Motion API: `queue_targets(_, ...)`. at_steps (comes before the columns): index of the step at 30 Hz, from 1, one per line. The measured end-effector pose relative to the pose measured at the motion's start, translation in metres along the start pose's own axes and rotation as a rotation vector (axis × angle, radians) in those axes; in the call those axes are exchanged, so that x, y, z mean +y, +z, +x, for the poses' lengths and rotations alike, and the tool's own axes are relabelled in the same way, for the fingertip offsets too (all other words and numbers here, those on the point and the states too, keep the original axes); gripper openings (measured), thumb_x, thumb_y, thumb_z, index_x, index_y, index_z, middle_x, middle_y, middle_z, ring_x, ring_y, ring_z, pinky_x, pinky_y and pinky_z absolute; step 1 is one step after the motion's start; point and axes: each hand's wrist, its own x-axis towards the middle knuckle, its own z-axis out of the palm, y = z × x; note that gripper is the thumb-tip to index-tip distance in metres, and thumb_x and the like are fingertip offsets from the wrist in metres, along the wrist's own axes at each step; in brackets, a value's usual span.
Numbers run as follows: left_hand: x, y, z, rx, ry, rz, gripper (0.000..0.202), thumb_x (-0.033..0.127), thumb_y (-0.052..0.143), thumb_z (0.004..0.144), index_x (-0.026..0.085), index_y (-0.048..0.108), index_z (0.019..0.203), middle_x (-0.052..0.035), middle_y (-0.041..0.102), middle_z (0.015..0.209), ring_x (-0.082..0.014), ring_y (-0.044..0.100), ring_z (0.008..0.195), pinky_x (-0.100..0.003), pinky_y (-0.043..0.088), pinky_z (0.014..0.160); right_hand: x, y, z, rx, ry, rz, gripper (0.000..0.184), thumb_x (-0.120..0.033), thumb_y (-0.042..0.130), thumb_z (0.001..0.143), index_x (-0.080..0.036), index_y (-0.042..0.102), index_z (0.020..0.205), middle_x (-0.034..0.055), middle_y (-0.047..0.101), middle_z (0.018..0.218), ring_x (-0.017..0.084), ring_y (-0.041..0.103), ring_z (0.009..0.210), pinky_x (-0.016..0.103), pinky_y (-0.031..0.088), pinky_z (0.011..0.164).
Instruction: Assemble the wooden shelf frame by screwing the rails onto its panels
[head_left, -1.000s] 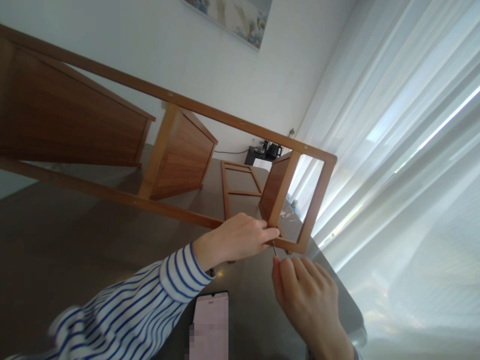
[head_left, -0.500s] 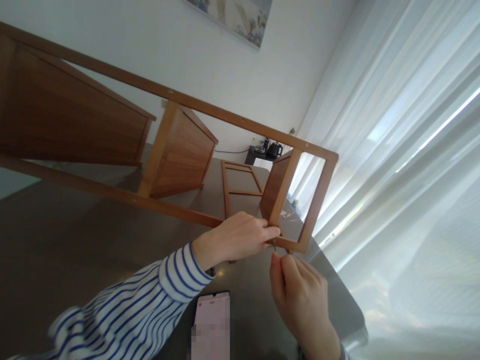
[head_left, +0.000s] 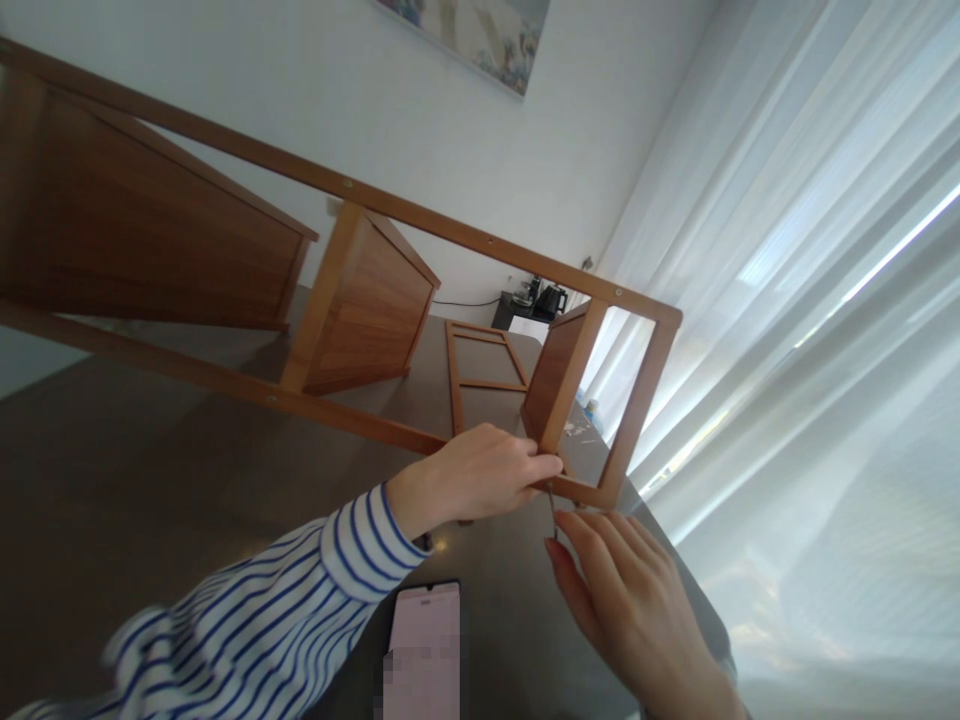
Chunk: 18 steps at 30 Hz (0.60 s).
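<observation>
A wooden shelf unit [head_left: 405,432] lies on its side, with slanted panels joined to a ladder-like frame. Closed round its lower rail, where the right-hand panel [head_left: 553,370] meets it, is my left hand [head_left: 487,470]. Just right of and below it, my right hand [head_left: 630,590] pinches a thin metal rod, apparently a hex key [head_left: 553,508], between thumb and forefinger. The key's upper end meets the underside of the rail by my left fingertips. That contact point is too small to make out.
A second wooden frame [head_left: 454,375] lies flat behind on the grey table [head_left: 495,590]. In front lies a phone [head_left: 424,620]. Small loose pieces [head_left: 576,428] and a little bottle [head_left: 591,408] sit near the table's right edge. White curtains [head_left: 810,300] hang at right; a black kettle [head_left: 553,298] stands far back.
My right hand has turned and its fingers have loosened from a tight fist to a fingertip pinch, showing more of the key. My left hand still holds the rail.
</observation>
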Motion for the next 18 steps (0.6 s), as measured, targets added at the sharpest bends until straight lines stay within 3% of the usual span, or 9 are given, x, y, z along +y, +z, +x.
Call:
queue_targets(9, 0.001, -0.001, 0.0, -0.022, 0.0, 0.01, 0.028, 0.028, 0.05, 0.09, 0.027, 0.053, 0.118, -0.0019, 0.068, 0.093, -0.0189, 0.066, 0.069, -0.026, 0.039, 0.052, 0.01, -0.005, 0.001, -0.125, -0.067, 0.048, 0.031, -0.018, 0.055, 0.091, -0.012, 0.056, 0.121, 0.0116, 0.068, 0.105, 0.021, 0.063, 0.095, 0.036, 0.053, 0.079)
queue_targets(18, -0.001, -0.001, -0.001, -0.025, 0.018, -0.012, 0.025, 0.028, 0.049, 0.09, 0.027, 0.053, 0.114, -0.0006, 0.068, 0.088, -0.0191, 0.066, 0.067, -0.026, 0.037, 0.05, 0.025, -0.012, 0.006, -0.152, -0.155, 0.113, 0.027, -0.02, 0.053, 0.092, -0.015, 0.059, 0.118, 0.0115, 0.069, 0.104, 0.019, 0.065, 0.095, 0.034, 0.054, 0.083)
